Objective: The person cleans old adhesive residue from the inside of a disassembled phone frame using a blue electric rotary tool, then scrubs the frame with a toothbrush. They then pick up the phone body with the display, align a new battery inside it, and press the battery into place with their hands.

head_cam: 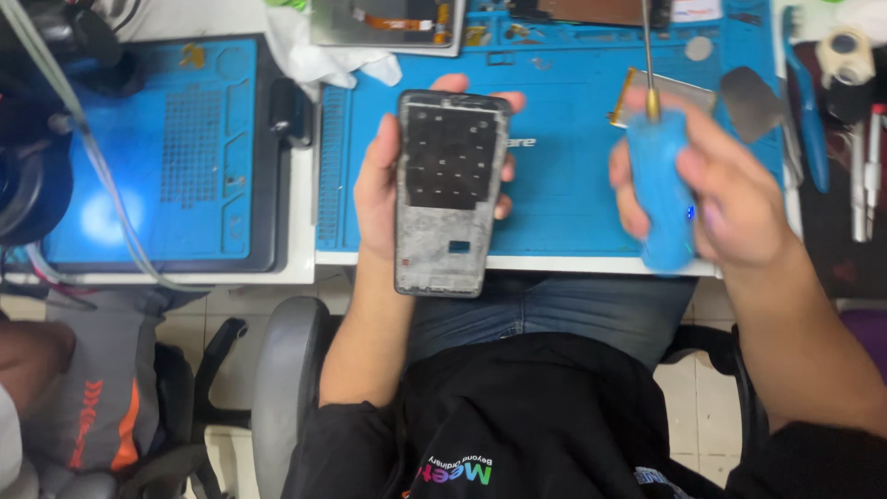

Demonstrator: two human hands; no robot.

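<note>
Centre of frame: left hand [383, 185] cradles phone frame [451, 192] from behind, fingers curled round both long edges, inner face turned up toward viewer, judged so interior stays open to tool. Right of centre: right hand [711, 189] closed fully round blue-handled screwdriver [661, 176], shaft pointing to top edge, clear of frame. Beneath both: blue mat [564, 185] on surface; metal plate [667, 95] behind shaft; spatula [750, 100] further right.

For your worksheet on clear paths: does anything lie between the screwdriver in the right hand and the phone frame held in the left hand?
Nothing visible does. The left hand holds the phone frame; the right hand grips the blue-handled screwdriver, shaft pointing away. Between them shows only bare blue mat.
</note>
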